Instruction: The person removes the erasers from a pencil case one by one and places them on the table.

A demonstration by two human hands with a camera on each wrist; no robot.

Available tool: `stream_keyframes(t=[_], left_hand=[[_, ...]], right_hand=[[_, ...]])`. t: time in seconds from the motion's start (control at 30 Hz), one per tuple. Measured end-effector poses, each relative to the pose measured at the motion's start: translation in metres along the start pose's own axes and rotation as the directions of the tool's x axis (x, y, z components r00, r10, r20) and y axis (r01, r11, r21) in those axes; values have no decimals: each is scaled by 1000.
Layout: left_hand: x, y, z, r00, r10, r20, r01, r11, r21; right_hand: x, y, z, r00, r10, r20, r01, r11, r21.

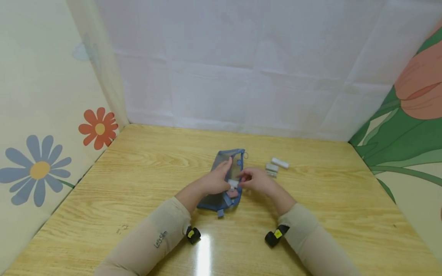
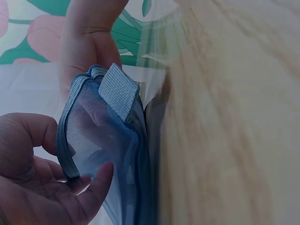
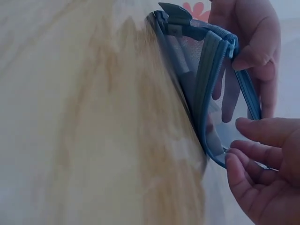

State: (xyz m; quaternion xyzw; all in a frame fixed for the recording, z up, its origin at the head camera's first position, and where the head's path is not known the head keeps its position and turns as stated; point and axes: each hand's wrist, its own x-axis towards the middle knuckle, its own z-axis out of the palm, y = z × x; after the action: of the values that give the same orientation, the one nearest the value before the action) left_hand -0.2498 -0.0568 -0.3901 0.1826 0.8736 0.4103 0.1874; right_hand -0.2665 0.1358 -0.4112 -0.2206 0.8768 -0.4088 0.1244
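A blue-edged mesh zip pouch (image 1: 215, 201) lies on the table with its zipped side spread apart. My left hand (image 1: 215, 181) holds one edge of the opening; in the left wrist view, the pouch rim (image 2: 70, 171) runs between the fingers of that hand (image 2: 47, 183). A white block (image 1: 233, 184) and a pink block (image 1: 233, 194) show at the opening. On the opposite side, my right hand (image 1: 258, 180) has curled fingers at the other edge. In the right wrist view, fingertips of this hand (image 3: 267, 164) pinch the lower rim; whether they also hold something small is hidden.
Right of the pouch lie a white stick-like block (image 1: 280, 163), a grey-green block (image 1: 272, 167) and a small greyish piece (image 1: 271, 174). A white cloth (image 1: 221, 96) hangs behind the wooden table (image 1: 155, 153). Flower-printed panels stand at both sides.
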Motion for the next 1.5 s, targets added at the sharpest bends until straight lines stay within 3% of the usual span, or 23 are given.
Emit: stream_keyframes(t=[0.17,0.5,0.83,1.07,1.5], left_hand=[[0,0,0,1000,20,5,-20,1000,4],[-1,2,0,1000,27,3,-27,1000,-7],[-1,1,1,1000,21,-11,-21,1000,9],[1,-1,2,1000,13,-13,-13,1000,-9],[0,-1,2,999,29,-24,-29,1000,11]], right_hand=[[2,1,8,999,31,11,-30,999,-24],[7,4,17,997,31,-65,-40,990,-133],[6,2,19,996,36,-81,-46,991,-122],[3,-5,13,995,58,-77,-64,995,-77],[-7,0,-9,992,82,-98,-91,992,-90]])
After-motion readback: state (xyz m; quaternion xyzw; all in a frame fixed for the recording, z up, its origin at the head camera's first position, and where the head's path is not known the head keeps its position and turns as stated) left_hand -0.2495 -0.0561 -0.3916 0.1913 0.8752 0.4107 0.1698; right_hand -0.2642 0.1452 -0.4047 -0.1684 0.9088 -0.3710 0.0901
